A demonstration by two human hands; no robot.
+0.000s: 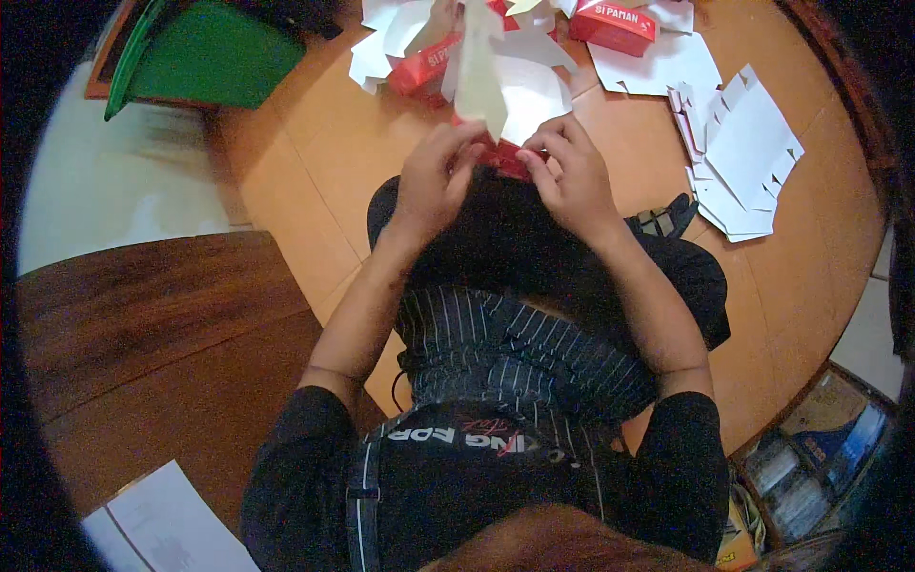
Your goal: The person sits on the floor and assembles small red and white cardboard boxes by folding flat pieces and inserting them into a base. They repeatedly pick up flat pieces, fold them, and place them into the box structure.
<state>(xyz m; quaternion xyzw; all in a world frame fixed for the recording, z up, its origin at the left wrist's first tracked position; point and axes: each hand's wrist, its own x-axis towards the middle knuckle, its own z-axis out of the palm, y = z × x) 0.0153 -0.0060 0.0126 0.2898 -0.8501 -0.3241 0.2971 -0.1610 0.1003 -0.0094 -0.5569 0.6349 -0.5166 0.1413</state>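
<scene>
Over my crossed legs I hold a partly folded cardboard box [536, 107], red outside and white inside, its flaps standing up. My left hand [437, 176] pinches its near left edge with bent fingers. On the near right edge, my right hand [577, 179] grips with thumb and fingers around the red side. A pale flap, smeared by motion, rises between the hands and covers part of the box. Just beyond lie more red and white cardboard pieces, among them a red box [419, 69] at left and another red box [615, 30] at right.
Flat white cardboard blanks [748, 153] lie stacked on the orange tiled floor [315, 205] at right. A green panel [214, 62] is at far left, above a dark wooden board [162, 343]. White paper [172, 524] lies lower left; an open carton with plastic packs [791, 477] stands lower right.
</scene>
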